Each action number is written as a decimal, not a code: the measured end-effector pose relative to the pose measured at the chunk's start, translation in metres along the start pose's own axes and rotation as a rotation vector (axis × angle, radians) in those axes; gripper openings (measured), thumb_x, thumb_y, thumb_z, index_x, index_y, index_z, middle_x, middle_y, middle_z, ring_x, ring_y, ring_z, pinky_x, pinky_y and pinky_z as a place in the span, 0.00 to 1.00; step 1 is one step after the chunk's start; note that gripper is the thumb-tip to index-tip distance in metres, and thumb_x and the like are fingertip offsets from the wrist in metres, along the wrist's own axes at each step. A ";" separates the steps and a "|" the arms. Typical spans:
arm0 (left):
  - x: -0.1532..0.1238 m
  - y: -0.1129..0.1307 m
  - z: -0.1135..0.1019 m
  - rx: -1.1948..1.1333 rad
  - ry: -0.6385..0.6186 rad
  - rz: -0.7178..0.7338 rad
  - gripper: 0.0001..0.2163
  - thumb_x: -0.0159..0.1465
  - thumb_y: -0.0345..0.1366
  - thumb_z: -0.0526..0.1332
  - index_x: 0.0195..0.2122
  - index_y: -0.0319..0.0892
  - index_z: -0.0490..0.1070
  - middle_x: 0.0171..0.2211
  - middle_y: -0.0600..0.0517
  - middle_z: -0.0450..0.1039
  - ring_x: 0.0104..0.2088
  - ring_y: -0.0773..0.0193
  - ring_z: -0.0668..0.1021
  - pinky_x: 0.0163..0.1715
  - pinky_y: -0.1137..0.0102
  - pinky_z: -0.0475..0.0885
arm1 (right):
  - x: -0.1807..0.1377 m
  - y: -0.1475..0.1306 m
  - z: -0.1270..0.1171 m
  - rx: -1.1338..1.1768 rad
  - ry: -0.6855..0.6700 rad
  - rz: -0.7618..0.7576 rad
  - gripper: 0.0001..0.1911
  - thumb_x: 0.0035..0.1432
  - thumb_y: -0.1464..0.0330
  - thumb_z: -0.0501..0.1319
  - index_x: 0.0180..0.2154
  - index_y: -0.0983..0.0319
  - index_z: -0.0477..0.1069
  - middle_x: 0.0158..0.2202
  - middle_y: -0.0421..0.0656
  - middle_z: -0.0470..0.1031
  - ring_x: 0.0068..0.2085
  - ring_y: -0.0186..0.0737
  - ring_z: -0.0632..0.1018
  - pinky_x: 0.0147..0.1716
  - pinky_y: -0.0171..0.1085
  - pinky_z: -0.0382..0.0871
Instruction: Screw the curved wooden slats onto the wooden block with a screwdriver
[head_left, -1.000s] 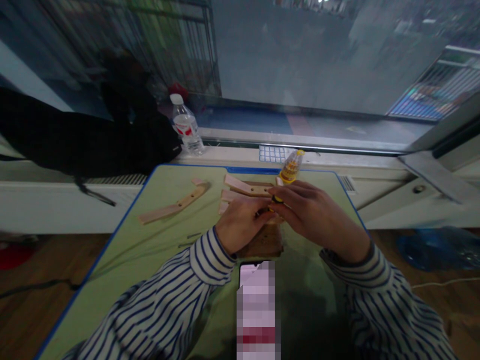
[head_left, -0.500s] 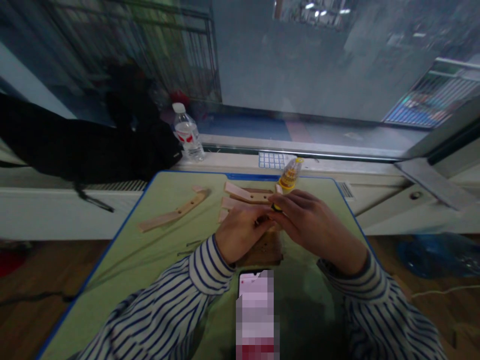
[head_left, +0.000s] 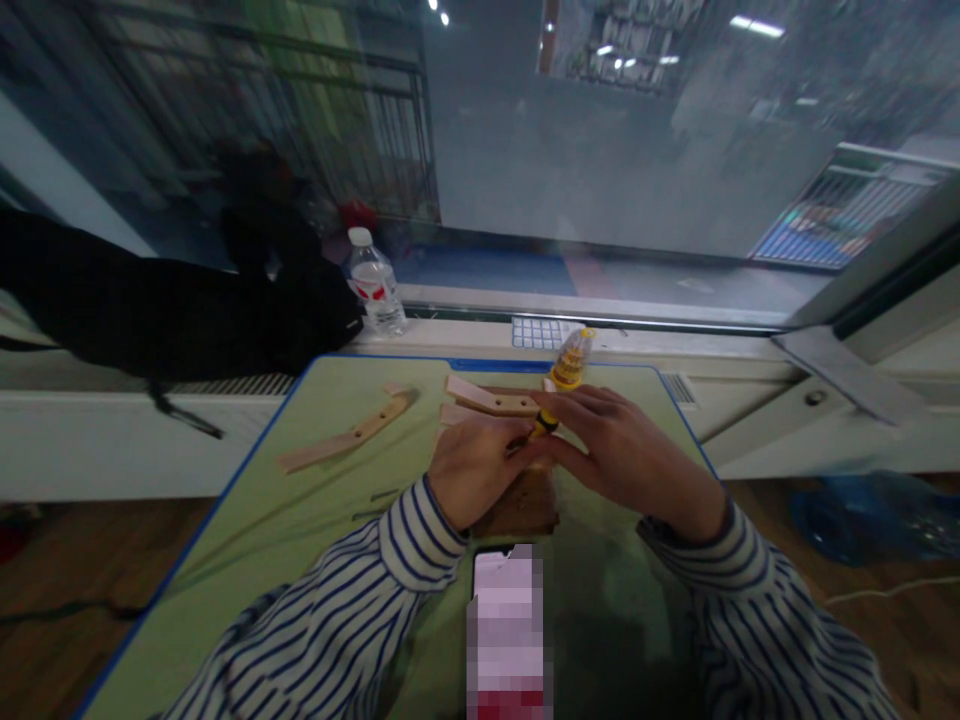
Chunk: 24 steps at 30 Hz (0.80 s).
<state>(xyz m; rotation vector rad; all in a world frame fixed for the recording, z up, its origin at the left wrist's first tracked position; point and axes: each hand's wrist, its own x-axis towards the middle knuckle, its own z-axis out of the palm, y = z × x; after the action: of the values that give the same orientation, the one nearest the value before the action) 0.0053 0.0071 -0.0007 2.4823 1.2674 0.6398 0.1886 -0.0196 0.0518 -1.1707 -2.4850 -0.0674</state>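
Note:
My right hand (head_left: 619, 450) is closed with thumb and fingers around the yellow-and-black handle of a screwdriver (head_left: 546, 423); its tip is hidden. Beside it my left hand (head_left: 476, 465) is closed, its thumb and forefinger meeting close to the handle. What the left fingers pinch is hidden. Both hands are over a brown wooden block (head_left: 517, 508). Just beyond them lies a pale, bent wooden piece with two holes (head_left: 499, 402). A similar wooden piece (head_left: 352, 437) rests apart at the left.
A phone (head_left: 506, 620) lies near me, and thin screws or nails (head_left: 369, 510) are left of the block. A yellow-capped bottle (head_left: 571, 360) stands at the table's (head_left: 255, 550) far edge. A water bottle (head_left: 377, 290) and a black bag (head_left: 172, 310) are on the sill.
The right fingers have shifted around the screwdriver, so more of its handle shows. Both hands stay over the block. The whole view has tilted slightly.

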 end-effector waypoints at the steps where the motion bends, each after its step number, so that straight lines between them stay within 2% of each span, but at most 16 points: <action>1: 0.000 0.000 0.000 0.000 -0.005 0.006 0.13 0.66 0.45 0.55 0.38 0.46 0.77 0.34 0.52 0.79 0.34 0.61 0.78 0.32 0.70 0.65 | 0.000 0.000 -0.002 0.008 0.009 -0.011 0.21 0.65 0.63 0.54 0.55 0.66 0.64 0.49 0.55 0.76 0.49 0.47 0.76 0.47 0.49 0.71; 5: 0.001 -0.001 0.000 -0.003 -0.005 0.020 0.12 0.65 0.45 0.55 0.37 0.48 0.77 0.32 0.54 0.79 0.33 0.62 0.77 0.32 0.69 0.64 | 0.001 -0.001 -0.009 0.015 -0.017 -0.064 0.18 0.65 0.68 0.54 0.55 0.66 0.65 0.53 0.53 0.73 0.52 0.46 0.74 0.51 0.47 0.69; 11: 0.003 -0.003 0.001 0.004 -0.038 0.010 0.13 0.65 0.45 0.55 0.38 0.47 0.76 0.34 0.51 0.79 0.34 0.60 0.78 0.33 0.68 0.65 | 0.006 -0.001 -0.008 -0.002 -0.077 -0.103 0.16 0.64 0.73 0.54 0.52 0.67 0.69 0.52 0.51 0.75 0.50 0.44 0.76 0.52 0.45 0.69; 18: 0.003 -0.002 -0.001 -0.045 -0.060 0.022 0.12 0.66 0.43 0.55 0.38 0.45 0.76 0.33 0.52 0.79 0.33 0.62 0.78 0.32 0.69 0.65 | 0.005 -0.001 -0.005 0.008 -0.064 -0.094 0.15 0.64 0.74 0.54 0.50 0.67 0.70 0.50 0.52 0.76 0.48 0.43 0.77 0.51 0.47 0.70; 24: 0.002 -0.001 -0.002 -0.067 -0.079 0.016 0.11 0.66 0.41 0.56 0.38 0.45 0.76 0.34 0.51 0.79 0.36 0.61 0.79 0.35 0.69 0.67 | 0.005 -0.003 -0.004 0.004 -0.056 -0.079 0.14 0.63 0.75 0.54 0.49 0.67 0.70 0.49 0.53 0.76 0.48 0.44 0.77 0.50 0.46 0.70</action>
<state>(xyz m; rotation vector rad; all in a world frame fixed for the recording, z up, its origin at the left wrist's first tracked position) 0.0050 0.0097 0.0009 2.4409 1.1790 0.5724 0.1844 -0.0189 0.0575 -1.0864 -2.5787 -0.0519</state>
